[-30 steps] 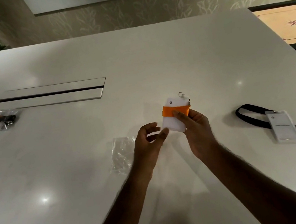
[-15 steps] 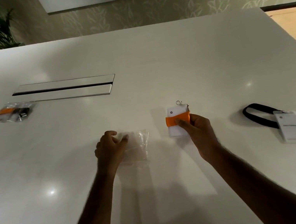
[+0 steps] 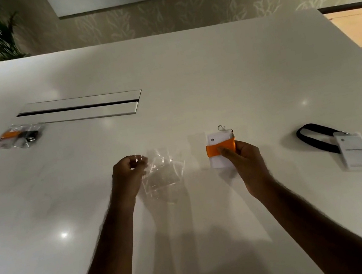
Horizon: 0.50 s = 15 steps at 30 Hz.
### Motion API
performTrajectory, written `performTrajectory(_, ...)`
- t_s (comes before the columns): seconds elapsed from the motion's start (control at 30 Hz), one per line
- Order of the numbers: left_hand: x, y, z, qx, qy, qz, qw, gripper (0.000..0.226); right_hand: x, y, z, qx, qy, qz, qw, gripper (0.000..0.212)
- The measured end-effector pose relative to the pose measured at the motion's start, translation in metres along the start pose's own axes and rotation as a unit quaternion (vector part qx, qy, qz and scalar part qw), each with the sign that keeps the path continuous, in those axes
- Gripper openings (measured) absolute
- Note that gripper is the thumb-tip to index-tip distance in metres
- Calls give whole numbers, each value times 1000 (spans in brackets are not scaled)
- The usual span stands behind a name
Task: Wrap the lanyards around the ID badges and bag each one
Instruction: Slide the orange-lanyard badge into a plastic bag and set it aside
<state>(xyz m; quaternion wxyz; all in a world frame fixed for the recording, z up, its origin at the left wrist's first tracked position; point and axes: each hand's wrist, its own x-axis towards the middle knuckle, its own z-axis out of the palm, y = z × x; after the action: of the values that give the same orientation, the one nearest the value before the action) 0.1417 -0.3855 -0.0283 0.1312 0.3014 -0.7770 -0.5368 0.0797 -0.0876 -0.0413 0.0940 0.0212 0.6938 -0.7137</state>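
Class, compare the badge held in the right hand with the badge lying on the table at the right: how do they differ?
The held badge has an orange lanyard wrapped round it; the lying badge has a black lanyard trailing loose. The right hand pinches the first; nothing touches the second. Both are white cards.

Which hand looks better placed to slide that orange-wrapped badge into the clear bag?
The right hand: it already grips the badge with the orange lanyard wrapped round it. The left hand pinches the clear bag beside it, so it likely holds that open.
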Motion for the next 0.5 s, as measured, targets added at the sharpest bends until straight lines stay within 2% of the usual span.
performTrajectory(0.27, -19, 35, 22, -91, -73, 39, 992, 11, -2, 0, -14, 11, 15, 4, 1000, 11)
performTrajectory(0.5, -41, 41, 76, -133, -146, 29, 980, 30, -3, -2, -43, 1, 35, -10, 999, 11)
